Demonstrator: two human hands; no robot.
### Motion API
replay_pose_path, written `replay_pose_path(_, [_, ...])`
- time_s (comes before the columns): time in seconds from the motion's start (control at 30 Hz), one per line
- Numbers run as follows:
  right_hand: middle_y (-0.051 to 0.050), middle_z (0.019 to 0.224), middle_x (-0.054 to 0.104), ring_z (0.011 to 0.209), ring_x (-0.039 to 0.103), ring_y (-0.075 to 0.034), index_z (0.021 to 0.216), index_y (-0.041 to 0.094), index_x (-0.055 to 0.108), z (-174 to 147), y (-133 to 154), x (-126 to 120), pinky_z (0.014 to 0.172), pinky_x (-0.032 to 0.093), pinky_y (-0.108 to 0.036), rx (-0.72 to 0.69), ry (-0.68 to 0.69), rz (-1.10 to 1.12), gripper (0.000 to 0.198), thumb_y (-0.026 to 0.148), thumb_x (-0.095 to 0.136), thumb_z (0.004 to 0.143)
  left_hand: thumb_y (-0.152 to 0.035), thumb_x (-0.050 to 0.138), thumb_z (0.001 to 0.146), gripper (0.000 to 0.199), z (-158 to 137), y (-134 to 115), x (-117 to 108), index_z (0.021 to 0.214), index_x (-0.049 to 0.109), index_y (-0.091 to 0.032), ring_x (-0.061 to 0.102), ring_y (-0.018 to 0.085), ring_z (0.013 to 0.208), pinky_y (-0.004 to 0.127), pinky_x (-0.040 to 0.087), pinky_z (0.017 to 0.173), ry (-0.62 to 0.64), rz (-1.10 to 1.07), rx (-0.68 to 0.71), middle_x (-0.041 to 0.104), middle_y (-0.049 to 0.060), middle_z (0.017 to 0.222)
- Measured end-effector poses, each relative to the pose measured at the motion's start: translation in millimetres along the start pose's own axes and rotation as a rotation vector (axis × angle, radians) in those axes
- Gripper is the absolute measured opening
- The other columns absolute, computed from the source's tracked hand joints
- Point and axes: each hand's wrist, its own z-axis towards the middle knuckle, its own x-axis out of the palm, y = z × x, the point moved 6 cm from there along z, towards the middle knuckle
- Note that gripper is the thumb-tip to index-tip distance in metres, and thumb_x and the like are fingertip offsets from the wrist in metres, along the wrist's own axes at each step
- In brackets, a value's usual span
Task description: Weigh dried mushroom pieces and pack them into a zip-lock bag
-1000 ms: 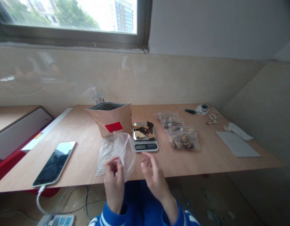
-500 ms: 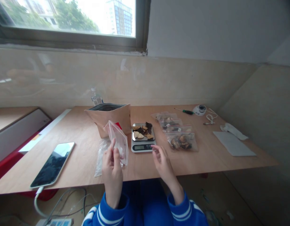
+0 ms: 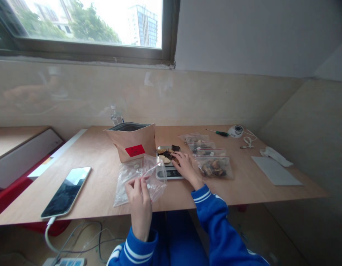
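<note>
Pinched in my left hand is a clear zip bag with a reddish seal line, its mouth spread beside the kitchen scale. More clear plastic bags lie flat behind that hand. On the scale's platform rest several dried, dark-and-cream slices that look like dried mushroom. My right hand reaches over the platform, fingers curled down onto the slices at their right side; its fingertips are partly hidden. A brown kraft pouch with a red label stands open behind the bags.
Filled zip bags of dried slices lie in a row right of the scale. A phone with a cable lies at left. Farther right are a screwdriver, a white dome camera and a white sheet. A bottle stands behind the pouch.
My right hand has moved from the scale's front up and forward onto the slices. My left hand has lowered and tilted the zip bag toward the scale, uncovering the pouch's red label.
</note>
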Motion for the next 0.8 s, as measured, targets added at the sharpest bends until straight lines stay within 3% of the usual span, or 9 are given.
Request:
replay_pose_path(0.1, [-0.011, 0.11, 0.06, 0.097, 0.053, -0.025, 0.117, 0.023, 0.061, 4, -5, 1, 0.086, 0.043, -0.041, -0.009, 0.008, -0.036, 0.029, 0.026, 0.047, 0.091, -0.039, 0.029, 0.093, 0.039, 2, 4, 2, 0.082, 0.06, -0.016, 0.046, 0.027, 0.113, 0.051, 0.036, 0.101, -0.039, -0.021, 0.031, 0.048, 0.013, 0.106])
replay_pose_path(0.23, [-0.011, 0.1, 0.059, 0.092, 0.056, -0.025, 0.114, 0.021, 0.062, 11, -16, 6, 0.083, 0.045, -0.039, -0.024, 0.008, -0.085, 0.027, 0.024, 0.05, 0.09, -0.034, 0.027, 0.094, 0.035, 2, 5, 8, 0.081, 0.054, -0.017, 0.045, 0.028, 0.12, 0.053, 0.035, 0.103, -0.002, -0.07, -0.01, 0.051, 0.015, 0.111])
replay_pose_path(0.37, [-0.01, 0.097, 0.057, 0.087, 0.059, -0.022, 0.112, 0.017, 0.062, 14, -22, 13, 0.081, 0.049, -0.035, -0.051, 0.029, -0.025, 0.026, 0.022, 0.049, 0.09, -0.036, 0.028, 0.092, 0.031, 0, 4, 14, 0.084, 0.053, -0.019, 0.057, 0.028, 0.099, 0.05, 0.044, 0.09, 0.078, -0.086, -0.122, 0.06, 0.012, 0.091])
replay_pose_path(0.5, [-0.006, 0.096, 0.057, 0.086, 0.06, -0.018, 0.112, 0.021, 0.063, 11, -19, 10, 0.083, 0.049, -0.031, -0.09, 0.043, 0.032, 0.027, 0.025, 0.043, 0.094, -0.039, 0.03, 0.091, 0.032, -3, 3, 16, 0.084, 0.054, -0.02, 0.063, 0.026, 0.08, 0.044, 0.048, 0.076, 0.16, -0.096, -0.2, 0.064, 0.009, 0.081])
replay_pose_path(0.67, [-0.009, 0.096, 0.06, 0.087, 0.061, -0.02, 0.106, 0.018, 0.066, 9, 3, -14, 0.081, 0.049, -0.033, -0.075, -0.005, 0.151, 0.032, 0.028, 0.037, 0.096, -0.036, 0.031, 0.091, 0.031, -2, 5, 13, 0.083, 0.056, -0.021, 0.065, 0.026, 0.077, 0.04, 0.048, 0.07, 0.167, -0.048, -0.223, 0.067, 0.009, 0.079])
replay_pose_path(0.8, [-0.008, 0.092, 0.063, 0.086, 0.063, -0.02, 0.099, 0.019, 0.068, 0, 43, -57, 0.078, 0.05, -0.031, 0.049, -0.207, 0.361, 0.03, 0.03, 0.041, 0.095, -0.032, 0.029, 0.092, 0.028, 3, 0, 14, 0.083, 0.053, -0.02, 0.065, 0.025, 0.072, 0.035, 0.045, 0.062, 0.173, 0.04, -0.19, 0.068, 0.01, 0.08])
